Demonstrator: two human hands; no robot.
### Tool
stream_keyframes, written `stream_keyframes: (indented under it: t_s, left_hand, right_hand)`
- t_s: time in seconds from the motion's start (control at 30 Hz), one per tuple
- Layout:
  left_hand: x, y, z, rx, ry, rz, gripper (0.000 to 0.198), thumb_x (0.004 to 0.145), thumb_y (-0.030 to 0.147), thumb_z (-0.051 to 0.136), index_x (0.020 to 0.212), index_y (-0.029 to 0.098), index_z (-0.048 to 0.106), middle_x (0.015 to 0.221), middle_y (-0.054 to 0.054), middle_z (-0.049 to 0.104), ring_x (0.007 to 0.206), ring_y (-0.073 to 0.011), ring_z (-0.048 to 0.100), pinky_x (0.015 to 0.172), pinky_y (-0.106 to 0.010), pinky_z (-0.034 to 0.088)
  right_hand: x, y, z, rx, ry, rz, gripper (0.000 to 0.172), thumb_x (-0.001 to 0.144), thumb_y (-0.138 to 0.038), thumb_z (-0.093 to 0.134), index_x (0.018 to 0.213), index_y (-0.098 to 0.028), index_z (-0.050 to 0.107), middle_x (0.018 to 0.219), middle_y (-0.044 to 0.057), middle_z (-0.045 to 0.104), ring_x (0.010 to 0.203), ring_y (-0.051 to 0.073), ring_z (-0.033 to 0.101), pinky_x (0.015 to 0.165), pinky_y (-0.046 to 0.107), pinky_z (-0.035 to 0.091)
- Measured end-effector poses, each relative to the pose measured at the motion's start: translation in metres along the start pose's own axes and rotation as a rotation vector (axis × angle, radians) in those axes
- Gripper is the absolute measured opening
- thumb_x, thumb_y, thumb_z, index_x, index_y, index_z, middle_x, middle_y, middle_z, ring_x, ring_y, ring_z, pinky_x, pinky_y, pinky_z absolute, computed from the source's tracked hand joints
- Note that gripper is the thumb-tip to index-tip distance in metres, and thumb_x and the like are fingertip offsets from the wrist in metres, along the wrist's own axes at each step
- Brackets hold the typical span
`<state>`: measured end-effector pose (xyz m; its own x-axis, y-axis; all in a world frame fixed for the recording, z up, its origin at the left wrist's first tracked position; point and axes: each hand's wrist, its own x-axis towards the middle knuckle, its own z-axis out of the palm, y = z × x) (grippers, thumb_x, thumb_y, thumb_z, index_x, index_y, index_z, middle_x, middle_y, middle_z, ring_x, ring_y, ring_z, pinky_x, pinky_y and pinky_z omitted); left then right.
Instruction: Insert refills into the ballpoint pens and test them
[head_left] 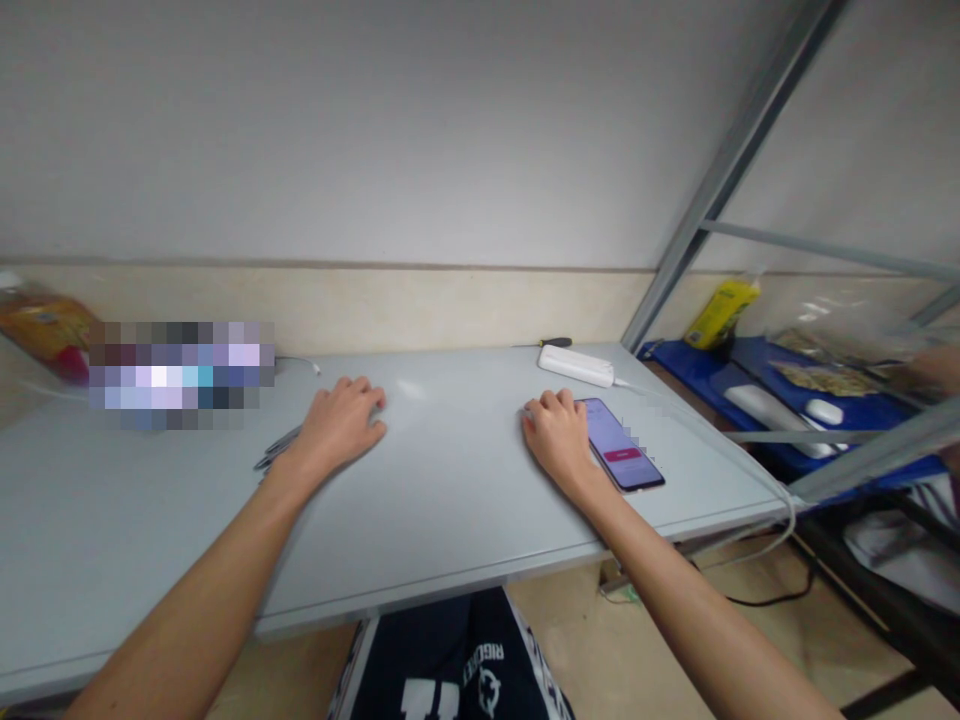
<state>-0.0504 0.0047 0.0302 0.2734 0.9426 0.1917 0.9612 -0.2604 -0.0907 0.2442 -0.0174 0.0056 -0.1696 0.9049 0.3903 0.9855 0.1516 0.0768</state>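
My left hand (341, 420) lies palm down on the grey table (450, 500), its fingers loosely curled with nothing in them. Just to its left lie dark thin objects (276, 447) that I cannot identify. My right hand (556, 435) also rests palm down, fingers bent, holding nothing. Its outer edge sits beside a smartphone (622, 445) lying flat with its screen lit and a pink button showing. A white power bank (576, 365) lies behind the phone with a white cable running off to the right.
A dark-handled screwdriver (555, 342) lies by the wall. A snack bag (45, 330) sits far left beside a blurred patch. Right of the table, a metal frame (720, 180) stands over a blue surface (697, 372) with a yellow packet (724, 312) and a white mouse (823, 411).
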Motion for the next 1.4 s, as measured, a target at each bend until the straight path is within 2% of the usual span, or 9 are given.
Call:
stream_keyframes:
  t_s: [0.13, 0.33, 0.47, 0.9, 1.13, 1.3, 1.4]
  left_hand:
    - [0.0, 0.0, 0.002, -0.003, -0.016, -0.001, 0.023, 0.072, 0.028, 0.048, 0.09, 0.022, 0.062, 0.098, -0.01, 0.061, 0.096, -0.0287, 0.052, 0.074, -0.038, 0.042]
    - [0.001, -0.005, 0.003, 0.005, 0.019, 0.003, 0.022, 0.071, 0.029, 0.049, 0.087, 0.02, 0.062, 0.094, -0.01, 0.062, 0.094, -0.0293, 0.051, 0.071, -0.038, 0.042]
    - [0.0, -0.006, 0.003, -0.012, -0.005, -0.01, 0.018, 0.07, 0.028, 0.05, 0.082, 0.02, 0.061, 0.089, -0.009, 0.063, 0.089, -0.0271, 0.053, 0.069, -0.035, 0.042]
    - [-0.001, -0.003, 0.002, -0.03, -0.067, -0.07, 0.018, 0.071, 0.031, 0.049, 0.073, 0.021, 0.064, 0.078, -0.009, 0.066, 0.073, -0.0241, 0.061, 0.059, -0.03, 0.04]
    - [-0.003, 0.0, 0.0, -0.064, -0.105, 0.019, 0.017, 0.071, 0.026, 0.046, 0.076, 0.022, 0.062, 0.083, -0.008, 0.065, 0.073, -0.0229, 0.06, 0.058, -0.03, 0.039]
    - [-0.004, 0.001, -0.006, -0.055, -0.075, 0.062, 0.02, 0.07, 0.018, 0.046, 0.082, 0.022, 0.061, 0.09, -0.007, 0.064, 0.087, -0.0237, 0.057, 0.065, -0.031, 0.041]
    - [-0.005, 0.001, -0.009, 0.008, -0.093, 0.015, 0.023, 0.07, 0.016, 0.045, 0.086, 0.02, 0.061, 0.096, -0.009, 0.061, 0.094, -0.0267, 0.053, 0.067, -0.033, 0.042]
  right_hand:
    - [-0.001, -0.011, -0.002, 0.123, 0.029, -0.078, 0.018, 0.083, -0.018, 0.049, 0.086, -0.016, 0.066, 0.088, 0.012, 0.059, 0.088, 0.025, 0.043, 0.071, 0.035, 0.031]
    - [-0.005, -0.034, -0.004, 0.268, 0.065, -0.32, 0.019, 0.086, -0.019, 0.046, 0.08, -0.017, 0.064, 0.084, 0.009, 0.058, 0.083, 0.021, 0.043, 0.071, 0.032, 0.034]
    - [-0.008, -0.043, -0.001, 0.333, 0.056, -0.385, 0.019, 0.086, -0.018, 0.046, 0.077, -0.016, 0.063, 0.081, 0.009, 0.056, 0.081, 0.02, 0.043, 0.07, 0.031, 0.035]
    - [-0.011, -0.043, 0.005, 0.375, 0.061, -0.387, 0.017, 0.086, -0.018, 0.047, 0.078, -0.016, 0.062, 0.078, 0.008, 0.056, 0.081, 0.02, 0.043, 0.07, 0.03, 0.036]
    - [-0.011, -0.043, 0.004, 0.381, 0.056, -0.379, 0.018, 0.086, -0.018, 0.047, 0.077, -0.016, 0.062, 0.077, 0.008, 0.056, 0.081, 0.02, 0.044, 0.069, 0.03, 0.036]
    - [-0.011, -0.043, 0.006, 0.376, 0.068, -0.379, 0.017, 0.085, -0.018, 0.047, 0.076, -0.015, 0.062, 0.076, 0.007, 0.056, 0.081, 0.019, 0.044, 0.069, 0.029, 0.036]
    - [-0.01, -0.043, 0.007, 0.373, 0.079, -0.381, 0.017, 0.085, -0.018, 0.048, 0.076, -0.015, 0.062, 0.075, 0.007, 0.056, 0.08, 0.019, 0.043, 0.068, 0.029, 0.036]
